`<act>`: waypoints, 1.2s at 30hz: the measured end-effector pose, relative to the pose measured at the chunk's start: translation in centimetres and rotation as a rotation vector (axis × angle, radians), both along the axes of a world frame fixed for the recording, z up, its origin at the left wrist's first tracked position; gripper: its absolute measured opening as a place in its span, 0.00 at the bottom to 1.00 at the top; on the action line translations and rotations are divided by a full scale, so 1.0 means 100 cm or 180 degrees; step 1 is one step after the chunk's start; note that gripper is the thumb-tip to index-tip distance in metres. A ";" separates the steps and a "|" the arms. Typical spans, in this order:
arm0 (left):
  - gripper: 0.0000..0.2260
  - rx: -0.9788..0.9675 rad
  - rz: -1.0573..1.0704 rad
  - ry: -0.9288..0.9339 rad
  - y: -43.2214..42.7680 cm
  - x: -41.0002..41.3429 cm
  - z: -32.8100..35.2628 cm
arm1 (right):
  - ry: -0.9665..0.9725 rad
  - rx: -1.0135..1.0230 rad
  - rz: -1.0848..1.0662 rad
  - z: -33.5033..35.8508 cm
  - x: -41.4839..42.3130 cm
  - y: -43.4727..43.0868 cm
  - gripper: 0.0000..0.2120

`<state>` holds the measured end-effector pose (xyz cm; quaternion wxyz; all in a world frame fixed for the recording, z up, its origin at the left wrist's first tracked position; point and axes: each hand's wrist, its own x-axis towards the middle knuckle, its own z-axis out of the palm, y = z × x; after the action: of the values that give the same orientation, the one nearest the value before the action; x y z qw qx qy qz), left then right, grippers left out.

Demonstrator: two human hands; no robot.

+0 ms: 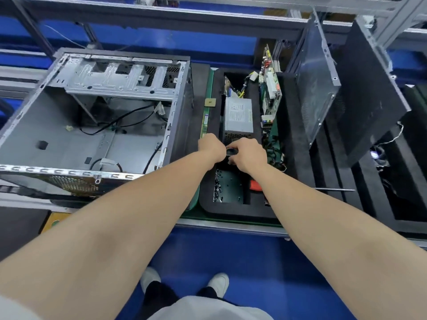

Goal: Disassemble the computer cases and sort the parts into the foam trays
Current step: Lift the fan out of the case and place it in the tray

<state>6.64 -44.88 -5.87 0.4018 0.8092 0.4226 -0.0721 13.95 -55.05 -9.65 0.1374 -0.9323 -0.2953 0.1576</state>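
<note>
Right hand [248, 155]: fingers and thumb are curled round a small black part [231, 151]. The part is held over the black foam tray [290, 144], at the near end of the silver box-shaped power supply [239, 116]. Left hand [211, 146]: it meets the same part from the other side. Its fingers are turned away from the camera, so whether it pinches or only steadies cannot be told. The part itself is too small to identify.

Assessment: the step in hand appears to be seating this part in the tray. It is best lowered square into the free pocket between the power supply and the screw pocket. It should stay clear of the loose wiring beside the board, and neither hand should let go until the part rests on the foam.

Count of items in view:
- Grey steel computer case [92, 135]: one, open, left of the tray, with black cables left inside.
- Power supply: one, lying flat in the tray.
- Green circuit board [270, 95]: one, on edge just right of the power supply.
- Narrow green strip [204, 122], likely a memory module: one, in the left-edge slot.
- Dark flat side panels [316, 88]: two, leaning at the right.
- Red-handled screwdriver [255, 184]: one, partly under the right forearm.
- Loose dark screws [227, 188]: many, too small to count, in the near pocket.
- Foam trays: two, counting the second foam tray [369, 199] to the right.
</note>
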 end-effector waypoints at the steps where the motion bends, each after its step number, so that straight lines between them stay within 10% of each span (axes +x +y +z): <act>1: 0.15 0.0012 -0.0040 0.0011 -0.002 0.000 0.000 | 0.0018 0.0013 -0.0003 -0.004 -0.001 -0.001 0.23; 23: 0.16 -0.0023 -0.0084 -0.0762 -0.017 -0.034 -0.005 | -0.0907 0.0460 -0.0359 0.012 -0.021 -0.004 0.14; 36: 0.09 0.0276 -0.1818 -0.1080 -0.084 -0.010 -0.001 | -0.0385 0.1065 -0.2396 0.018 -0.023 -0.094 0.05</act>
<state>5.62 -53.30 -5.92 0.3953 0.9117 0.1084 -0.0279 11.65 -64.43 -7.81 0.3174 -0.9475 0.0372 -0.0088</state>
